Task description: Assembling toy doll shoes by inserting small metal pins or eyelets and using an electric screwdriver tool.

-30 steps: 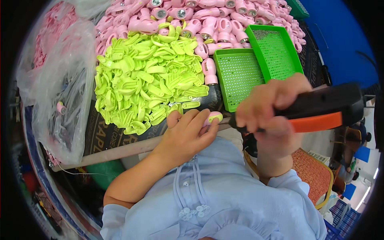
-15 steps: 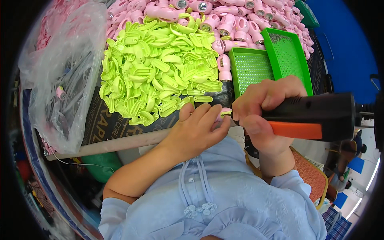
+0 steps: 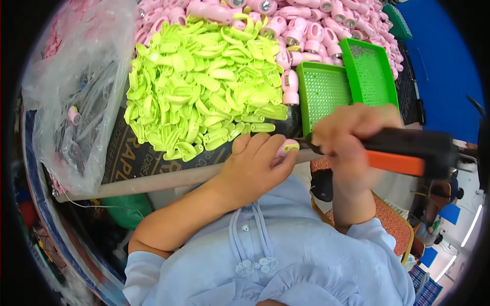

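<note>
My left hand [image 3: 260,159] is closed around a small pink flashlight [image 3: 289,147] with a yellow-green piece on it; only one end shows past my fingers. My right hand [image 3: 349,135] grips a black and orange electric screwdriver [image 3: 408,150], held sideways and smeared by motion. Its tip end points left toward the flashlight, with a small gap between them. Just beyond my left hand spreads a heap of yellow-green plastic handle pieces [image 3: 204,86]. A single pink flashlight [image 3: 290,87] stands at the right edge of that heap.
Many pink flashlights [image 3: 316,33] are piled at the back. Two green trays sit at the right: a perforated tray [image 3: 302,99] and a tilted one [image 3: 390,97] holding small screws. A clear plastic bag [image 3: 87,102] lies at the left. A pale rail [image 3: 153,187] edges the table.
My right hand has drawn the screwdriver back to the right, away from the flashlight. The flashlight's yellow-green end now shows more in my left hand, which has barely moved.
</note>
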